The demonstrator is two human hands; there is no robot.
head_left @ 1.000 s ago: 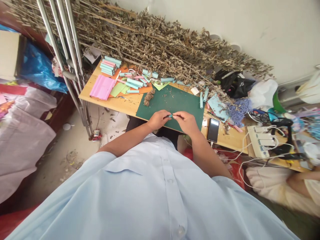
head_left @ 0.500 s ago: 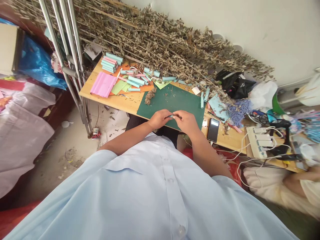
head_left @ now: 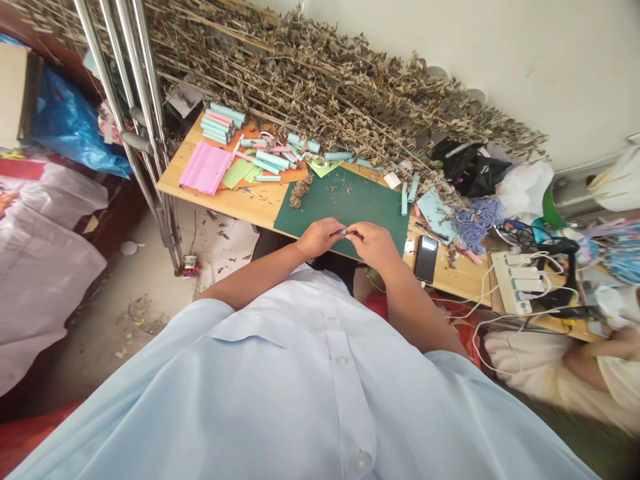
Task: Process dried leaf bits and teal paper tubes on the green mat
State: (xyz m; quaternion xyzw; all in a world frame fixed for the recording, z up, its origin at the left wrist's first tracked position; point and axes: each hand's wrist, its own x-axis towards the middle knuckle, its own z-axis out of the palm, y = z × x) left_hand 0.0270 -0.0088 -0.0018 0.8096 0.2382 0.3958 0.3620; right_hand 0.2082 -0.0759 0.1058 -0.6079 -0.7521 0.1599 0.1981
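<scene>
Over the near edge of the green cutting mat (head_left: 365, 200), my left hand (head_left: 323, 238) and my right hand (head_left: 373, 245) meet fingertip to fingertip. Both are closed in a pinch on a small pale roll (head_left: 345, 232), mostly hidden by the fingers. A clump of dried plant (head_left: 301, 192) lies on the mat's left part, beyond my left hand. Light blue paper rolls (head_left: 404, 199) stand out at the mat's right edge.
Dried leafy stalks (head_left: 350, 93) cover the back. On the wooden table (head_left: 230, 205) lie pink paper (head_left: 207, 167), stacked paper rolls (head_left: 217, 127), a phone (head_left: 427, 259) and a power strip (head_left: 511, 283) with cables. Metal crutches (head_left: 145, 133) lean at left. Another person's arm (head_left: 595, 357) shows at right.
Both hands stay at the same spot, with only a slight shift of the fingers around the roll. The view has tilted very slightly.
</scene>
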